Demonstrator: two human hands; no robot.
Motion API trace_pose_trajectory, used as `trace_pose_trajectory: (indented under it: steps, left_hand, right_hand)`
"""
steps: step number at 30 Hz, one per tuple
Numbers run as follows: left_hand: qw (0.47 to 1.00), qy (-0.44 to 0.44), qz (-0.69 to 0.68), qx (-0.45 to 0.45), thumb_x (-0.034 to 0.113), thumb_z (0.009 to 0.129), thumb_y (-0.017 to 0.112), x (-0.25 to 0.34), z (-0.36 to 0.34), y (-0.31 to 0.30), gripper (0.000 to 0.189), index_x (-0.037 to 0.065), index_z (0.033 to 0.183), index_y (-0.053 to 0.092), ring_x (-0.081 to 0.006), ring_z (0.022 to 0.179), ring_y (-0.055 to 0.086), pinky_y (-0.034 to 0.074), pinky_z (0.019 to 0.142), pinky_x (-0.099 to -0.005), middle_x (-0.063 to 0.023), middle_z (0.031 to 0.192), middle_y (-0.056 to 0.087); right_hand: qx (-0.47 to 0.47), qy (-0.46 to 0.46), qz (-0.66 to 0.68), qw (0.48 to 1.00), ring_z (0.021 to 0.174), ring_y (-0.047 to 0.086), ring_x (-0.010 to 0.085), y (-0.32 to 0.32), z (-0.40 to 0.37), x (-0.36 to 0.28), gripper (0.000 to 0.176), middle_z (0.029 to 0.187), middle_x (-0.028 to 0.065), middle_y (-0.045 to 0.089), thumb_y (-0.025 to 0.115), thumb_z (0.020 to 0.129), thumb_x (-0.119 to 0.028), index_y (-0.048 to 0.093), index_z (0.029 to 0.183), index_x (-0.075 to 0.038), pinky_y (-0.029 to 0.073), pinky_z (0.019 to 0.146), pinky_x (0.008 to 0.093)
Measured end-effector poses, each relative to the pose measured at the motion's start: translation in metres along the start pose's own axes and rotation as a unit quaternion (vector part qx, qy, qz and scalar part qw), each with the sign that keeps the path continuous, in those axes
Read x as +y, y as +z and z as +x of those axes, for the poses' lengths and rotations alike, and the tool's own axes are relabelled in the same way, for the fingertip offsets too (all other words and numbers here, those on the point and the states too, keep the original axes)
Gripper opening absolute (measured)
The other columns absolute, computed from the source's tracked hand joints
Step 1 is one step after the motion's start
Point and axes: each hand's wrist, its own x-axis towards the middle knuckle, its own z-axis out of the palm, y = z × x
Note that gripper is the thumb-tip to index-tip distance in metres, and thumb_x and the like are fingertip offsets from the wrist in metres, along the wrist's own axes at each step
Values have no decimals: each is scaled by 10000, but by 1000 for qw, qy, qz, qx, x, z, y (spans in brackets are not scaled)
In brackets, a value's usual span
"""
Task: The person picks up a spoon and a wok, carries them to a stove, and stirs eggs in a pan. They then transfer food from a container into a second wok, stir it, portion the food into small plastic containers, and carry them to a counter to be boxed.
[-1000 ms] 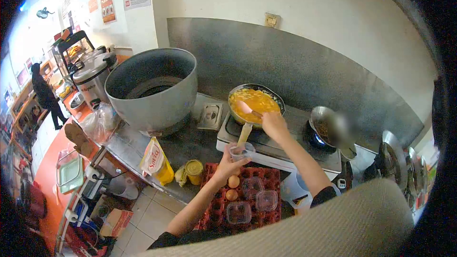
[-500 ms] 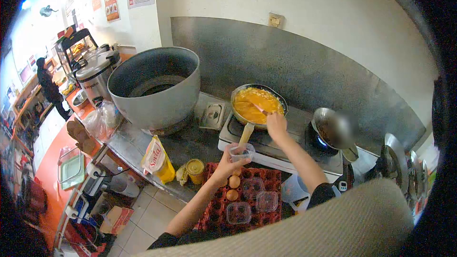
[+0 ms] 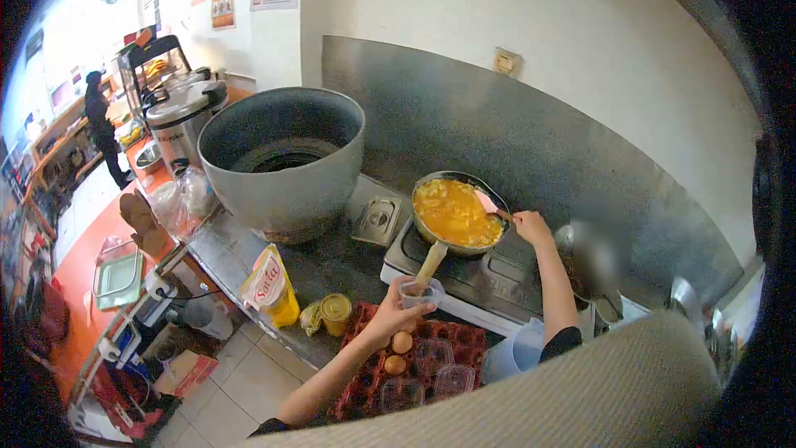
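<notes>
Currently at the stove, hands well apart from each other, each closed on something of its own. Right hand is gripped round the handle of a pink-headed spatula, above the stove's near edge; the spatula's head dips in at the right side of a frying pan. Pan sits on the stove's left burner, holding a yellow-orange egg mixture (lumpy and paler round the rim, wetter in the middle). Pale pan handle angles out over the stove's front edge. Left hand, just in front of the stove, has its fingers curled about a small clear plastic cup; the cup overlaps the handle's end, and whether they touch cannot be told. Nearer the wearer than the stove: a red egg tray bearing two brown eggs, upper and lower, plus clear plastic containers. Bluish translucent jug beside the tray, by the stove's front. Left of the stove: a lidded steel container close by, then a big grey pot; further toward the front, an upright oil pouch and a yellow can. On the stove's right side, another pan, partly blurred. Far beyond the stove's left, a dark-clothed person stands.
</notes>
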Motion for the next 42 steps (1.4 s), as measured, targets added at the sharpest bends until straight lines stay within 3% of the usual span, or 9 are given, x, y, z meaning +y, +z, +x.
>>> trace_pose_trajectory:
  steps: [2,5,11,14,20,21,25,31,42]
  left_hand:
    - [1000,1,17,19,124,755,747,6,-1,-1,655,68,1245,317,-206,1087,523,426,919,-344,-110,1213,484]
    - [999,3,35,31,116,753,747,1,1,-6,661,55,1247,312,-215,1103,517,422,936,-351,-122,1221,490]
    - [999,32,27,31,127,769,722,-5,3,-7,634,45,1251,318,-212,1116,493,423,937,-350,-109,1199,499]
    - [999,20,26,14,87,759,735,-5,4,-11,683,44,1268,281,-228,1140,497,428,949,-358,-176,1270,471]
    - [999,29,25,-3,126,766,734,-9,5,-15,701,43,1285,271,-243,1169,472,403,974,-374,-173,1274,469]
    - [999,35,35,-2,133,765,736,-9,5,-15,704,41,1286,271,-244,1165,476,402,974,-374,-173,1271,471]
    - [998,32,47,0,155,748,754,-11,5,-17,711,17,1272,293,-244,1155,484,402,971,-369,-167,1258,479]
    - [999,23,48,1,178,737,767,-14,7,-17,689,-6,1246,341,-228,1140,495,406,966,-359,-162,1255,482]
    - [1000,18,13,2,200,749,758,-11,3,-14,677,-6,1247,348,-202,1125,489,427,922,-318,-128,1228,472]
  right_hand:
    - [-59,-8,29,998,788,639,333,-4,3,-6,241,854,187,648,518,837,-218,665,938,-56,489,714,430]
    - [-51,-69,93,992,786,636,339,8,1,-5,238,836,189,649,523,841,-234,667,940,-73,483,694,428]
    - [-88,-80,100,988,703,617,316,20,-11,-15,237,798,166,644,529,851,-260,645,937,-72,461,640,417]
    - [-129,-77,103,983,712,618,320,-10,-24,-35,242,802,169,639,526,856,-260,637,965,-75,462,643,414]
    - [-118,-123,121,978,793,631,339,-22,-47,-86,244,845,168,646,517,863,-261,641,996,-99,494,684,410]
    - [-116,-132,106,979,803,629,354,-10,-52,-93,236,876,179,648,514,873,-266,626,964,-78,492,694,457]
    - [-2,-147,-15,989,734,640,339,9,-60,-115,209,813,168,651,515,869,-241,638,951,-93,506,658,454]
    - [9,-37,-69,997,745,644,355,14,-45,-117,230,813,186,646,508,854,-248,632,935,-71,511,657,469]
    - [46,16,-157,986,758,645,357,-40,-25,-40,195,830,188,649,506,835,-215,656,900,-110,527,661,450]
